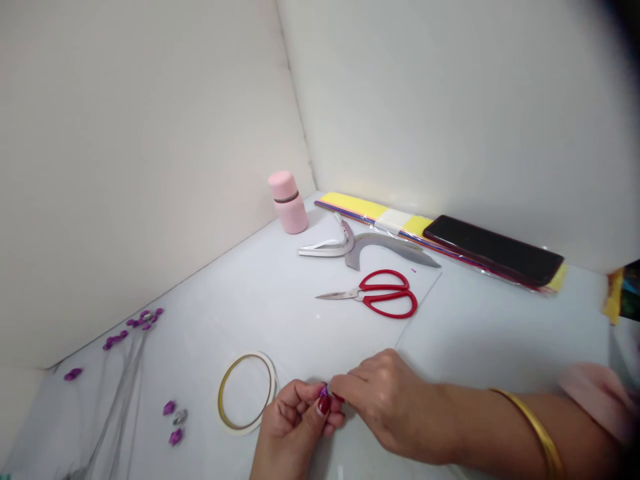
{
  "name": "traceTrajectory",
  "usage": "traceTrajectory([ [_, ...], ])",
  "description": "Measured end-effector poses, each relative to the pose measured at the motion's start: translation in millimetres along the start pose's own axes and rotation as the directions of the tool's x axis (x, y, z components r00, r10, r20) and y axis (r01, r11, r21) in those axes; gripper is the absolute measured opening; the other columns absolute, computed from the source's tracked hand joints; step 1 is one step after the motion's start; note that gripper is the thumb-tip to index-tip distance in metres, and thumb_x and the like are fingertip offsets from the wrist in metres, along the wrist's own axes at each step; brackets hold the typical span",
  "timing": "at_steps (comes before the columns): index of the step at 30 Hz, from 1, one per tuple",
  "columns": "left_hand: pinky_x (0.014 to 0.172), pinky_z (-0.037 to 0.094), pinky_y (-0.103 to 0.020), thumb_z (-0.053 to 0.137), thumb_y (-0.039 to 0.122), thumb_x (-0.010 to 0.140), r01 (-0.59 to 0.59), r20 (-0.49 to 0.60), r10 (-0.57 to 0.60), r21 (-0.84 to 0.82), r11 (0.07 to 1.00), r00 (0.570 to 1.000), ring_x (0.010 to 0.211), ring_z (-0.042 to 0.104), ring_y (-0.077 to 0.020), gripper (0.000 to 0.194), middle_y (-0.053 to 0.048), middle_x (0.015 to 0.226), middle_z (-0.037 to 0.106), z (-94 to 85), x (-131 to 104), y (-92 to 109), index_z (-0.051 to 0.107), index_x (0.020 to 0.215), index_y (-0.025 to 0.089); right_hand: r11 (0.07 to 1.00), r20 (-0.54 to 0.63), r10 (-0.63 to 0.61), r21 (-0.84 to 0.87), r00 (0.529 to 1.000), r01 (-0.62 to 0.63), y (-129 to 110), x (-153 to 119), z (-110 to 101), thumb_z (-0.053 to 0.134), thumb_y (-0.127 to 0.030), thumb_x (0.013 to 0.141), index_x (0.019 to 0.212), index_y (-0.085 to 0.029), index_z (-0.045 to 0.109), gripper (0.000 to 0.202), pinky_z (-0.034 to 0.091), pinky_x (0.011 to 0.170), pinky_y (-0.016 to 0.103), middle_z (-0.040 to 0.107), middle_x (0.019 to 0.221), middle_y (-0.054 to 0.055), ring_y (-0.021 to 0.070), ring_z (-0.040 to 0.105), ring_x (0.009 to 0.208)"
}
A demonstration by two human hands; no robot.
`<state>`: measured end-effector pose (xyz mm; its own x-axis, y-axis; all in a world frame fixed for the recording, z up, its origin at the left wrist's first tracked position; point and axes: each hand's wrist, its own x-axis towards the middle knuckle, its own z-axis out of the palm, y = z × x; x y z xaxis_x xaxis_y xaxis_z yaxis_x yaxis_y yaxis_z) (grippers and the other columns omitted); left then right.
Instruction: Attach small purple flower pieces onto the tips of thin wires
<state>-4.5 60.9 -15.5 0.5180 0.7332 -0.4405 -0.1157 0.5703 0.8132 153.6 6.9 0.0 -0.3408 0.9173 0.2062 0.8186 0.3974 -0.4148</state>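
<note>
A small purple piece (pixel 324 391), perhaps folded paper, is pinched between the thumb and fingers of my left hand (pixel 299 425). Close against it, my right hand (pixel 395 403) has its fingers curled in a pinch; what they hold, if anything, is hidden. Just left of my left hand a roll of narrow white tape (pixel 273 380) lies flat. Further left are two loose purple pieces (pixel 175 437) with a small silver-grey piece (pixel 181 417) between them. Red-handled scissors (pixel 367 293) lie beyond my hands, blades pointing left.
Thin grey stems (pixel 117 417) with purple tips (pixel 145 319) lie along the left edge. Towards the back are a pink bottle (pixel 289 207), a white angled tool (pixel 327 248), a curved grey strip (pixel 395 245), and a packet of coloured sheets (pixel 350 205) under a dark phone (pixel 493 250). White walls rise behind.
</note>
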Motion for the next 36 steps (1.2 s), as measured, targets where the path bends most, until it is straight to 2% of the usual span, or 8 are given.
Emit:
traceTrajectory([
  [7,0.047,0.041,-0.016,0.078,0.026,0.058,-0.037,-0.005,0.037,-0.001,0.999,0.999,0.048,0.058,-0.0088,0.019,-0.004,0.051,0.067,1.5,0.7,-1.6,0.066,0.061,0.012,0.999,0.003,0.013,-0.031,1.0,-0.013,-0.6,1.3,-0.1,0.045,-0.008,0.067,0.076,-0.018,0.05,0.015,0.029,0.048,0.024,0.062,0.063,-0.001,0.0134,0.053,0.052],
  [13,0.052,0.045,-0.016,0.079,0.025,0.056,-0.121,-0.102,0.117,-0.037,0.992,0.988,0.052,0.06,-0.0093,0.021,-0.005,0.057,0.07,2.8,1.1,0.0,0.068,0.069,0.012,0.996,0.017,0.083,-0.038,0.996,-0.083,3.4,5.5,-4.3,0.041,-0.016,0.083,0.082,-0.019,0.051,0.011,0.031,0.052,0.024,0.062,0.069,-0.001,0.0139,0.054,0.058],
  [21,0.057,0.049,-0.021,0.082,0.024,0.05,-0.178,-0.175,0.16,-0.095,0.979,0.971,0.056,0.064,-0.0115,0.033,-0.003,0.063,0.071,8.3,-2.0,5.6,0.072,0.08,0.017,0.999,-0.149,0.014,-0.04,0.989,-0.02,3.1,4.8,-10.2,0.037,-0.01,0.085,0.077,-0.019,0.056,0.022,0.029,0.052,0.025,0.059,0.061,-0.001,0.0129,0.051,0.055],
  [25,0.059,0.049,-0.021,0.084,0.021,0.043,-0.199,-0.141,0.181,-0.127,0.972,0.973,0.059,0.064,-0.0127,0.033,-0.006,0.065,0.074,14.5,-5.2,5.8,0.074,0.074,0.017,0.998,-0.157,0.032,0.055,0.987,-0.024,-2.1,5.0,-12.9,0.034,-0.012,0.086,0.082,-0.018,0.059,0.026,0.034,0.056,0.024,0.063,0.066,0.001,0.0136,0.056,0.06],
  [27,0.058,0.048,-0.02,0.084,0.023,0.043,-0.221,-0.165,0.198,-0.132,0.966,0.966,0.056,0.063,-0.0118,0.029,-0.005,0.061,0.073,17.8,-7.0,5.4,0.074,0.069,0.017,0.99,-0.173,0.046,0.137,0.984,-0.022,-6.0,5.1,-13.2,0.034,-0.014,0.088,0.085,-0.019,0.059,0.026,0.037,0.06,0.023,0.065,0.071,0.001,0.0131,0.058,0.064],
  [30,0.055,0.046,-0.019,0.083,0.027,0.044,-0.278,-0.214,0.249,-0.116,0.954,0.944,0.05,0.058,-0.0099,0.023,-0.002,0.053,0.069,21.9,-10.7,6.0,0.073,0.061,0.016,0.974,-0.208,0.078,0.225,0.975,-0.03,-12.4,5.6,-14.3,0.036,-0.017,0.089,0.09,-0.02,0.058,0.022,0.038,0.062,0.023,0.066,0.075,0.001,0.0128,0.058,0.066],
  [32,0.054,0.045,-0.019,0.083,0.027,0.046,-0.363,-0.213,0.339,-0.086,0.928,0.916,0.051,0.055,-0.0102,0.019,-0.001,0.052,0.065,23.9,-14.3,7.7,0.072,0.057,0.016,0.969,-0.241,0.102,0.246,0.965,-0.041,-16.0,5.9,-16.8,0.039,-0.018,0.088,0.09,-0.019,0.057,0.018,0.039,0.062,0.024,0.064,0.073,0.001,0.0136,0.056,0.065],
  [36,0.052,0.042,-0.018,0.079,0.027,0.053,-0.52,-0.202,0.506,-0.022,0.854,0.839,0.052,0.052,-0.0101,0.016,0.0,0.052,0.06,27.2,-22.9,13.8,0.068,0.053,0.015,0.981,-0.356,-0.005,0.18,0.935,0.074,-19.9,5.0,-23.8,0.041,-0.017,0.086,0.083,-0.017,0.058,0.017,0.037,0.061,0.026,0.061,0.069,0.004,0.0155,0.053,0.064],
])
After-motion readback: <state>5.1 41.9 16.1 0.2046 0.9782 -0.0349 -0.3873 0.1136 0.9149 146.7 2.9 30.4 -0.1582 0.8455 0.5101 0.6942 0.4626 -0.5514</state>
